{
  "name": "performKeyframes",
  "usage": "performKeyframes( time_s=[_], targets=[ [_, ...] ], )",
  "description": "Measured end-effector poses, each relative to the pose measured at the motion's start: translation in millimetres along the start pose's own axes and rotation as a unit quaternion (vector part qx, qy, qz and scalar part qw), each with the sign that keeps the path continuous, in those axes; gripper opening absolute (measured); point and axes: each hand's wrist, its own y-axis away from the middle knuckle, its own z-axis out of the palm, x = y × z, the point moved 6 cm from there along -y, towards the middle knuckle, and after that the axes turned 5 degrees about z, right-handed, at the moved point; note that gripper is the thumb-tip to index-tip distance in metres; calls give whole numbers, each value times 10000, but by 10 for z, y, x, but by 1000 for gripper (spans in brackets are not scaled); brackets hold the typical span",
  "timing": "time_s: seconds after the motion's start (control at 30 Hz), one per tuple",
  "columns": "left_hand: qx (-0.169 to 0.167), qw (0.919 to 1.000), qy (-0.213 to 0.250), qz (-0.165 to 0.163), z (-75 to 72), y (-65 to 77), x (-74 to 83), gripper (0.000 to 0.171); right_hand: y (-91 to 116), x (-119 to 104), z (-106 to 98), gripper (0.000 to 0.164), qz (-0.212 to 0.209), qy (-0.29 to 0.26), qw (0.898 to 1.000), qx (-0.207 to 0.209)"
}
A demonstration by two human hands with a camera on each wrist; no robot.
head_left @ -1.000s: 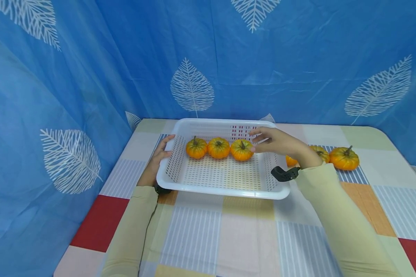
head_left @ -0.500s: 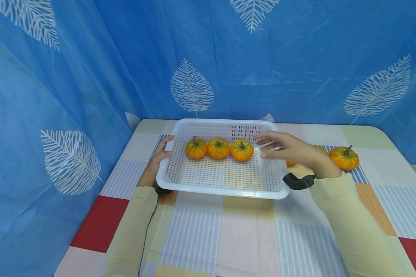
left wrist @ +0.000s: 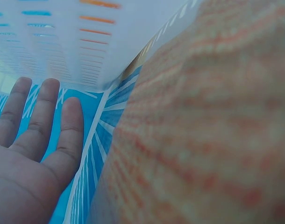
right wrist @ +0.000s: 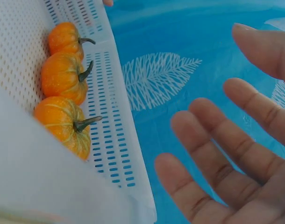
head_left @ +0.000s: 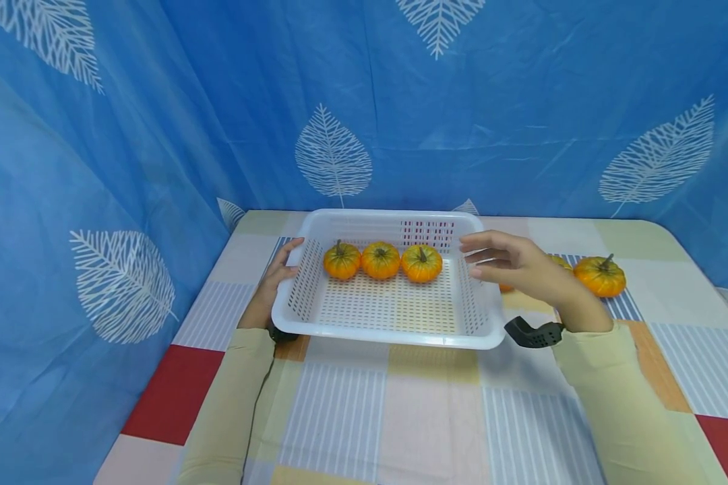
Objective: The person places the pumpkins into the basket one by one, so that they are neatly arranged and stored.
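Note:
A white plastic basket (head_left: 388, 331) stands on the table with three small orange pumpkins in a row along its far side. These are the left pumpkin (head_left: 342, 261), middle pumpkin (head_left: 381, 261) and right pumpkin (head_left: 421, 263). My left hand (head_left: 271, 283) is at the basket's left side, thumb and forefinger at the rim. In the left wrist view, its other fingers (left wrist: 70, 126) extend straight beside the basket's outer wall. Over the right rim hovers my right hand (head_left: 518, 266), fingers spread and relaxed, holding nothing. The right wrist view shows it apart from the pumpkins.
More pumpkins lie right of the basket: one in full view (head_left: 600, 276), others partly hidden behind my right hand. A checked cloth (head_left: 431, 417) covers the table. Blue leaf-print curtains (head_left: 522, 101) hang behind and at the left.
My right hand has moved away from the right pumpkin, rightward to above the basket's right rim. The pumpkins stay in place, and my left hand remains at the left side.

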Motion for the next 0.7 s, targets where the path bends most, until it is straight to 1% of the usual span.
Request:
performKeyframes(
  time_s=[0.17, 0.33, 0.53, 0.63, 0.7],
  targets=[
    [-26, 10000, -3, 28, -6, 4, 0, 60, 73, 47, -32, 43, -280, 19, 9984, 490],
    [-124, 9998, 80, 155, -7, -3, 5, 58, 179, 105, -53, 39, -324, -260, 9951, 900],
    [-73, 9999, 6, 103, 1, -12, -1, 59, 281, 182, -60, 39, -384, -560, 9914, 1116],
    [-32, 10000, -10, 91, -13, -14, -12, 59, 305, 198, -70, 39, -540, -691, 9889, 1196],
    [-60, 9999, 35, 152, -20, -14, -7, 58, 319, 198, -88, 41, -710, -795, 9865, 1241]
  ],
)
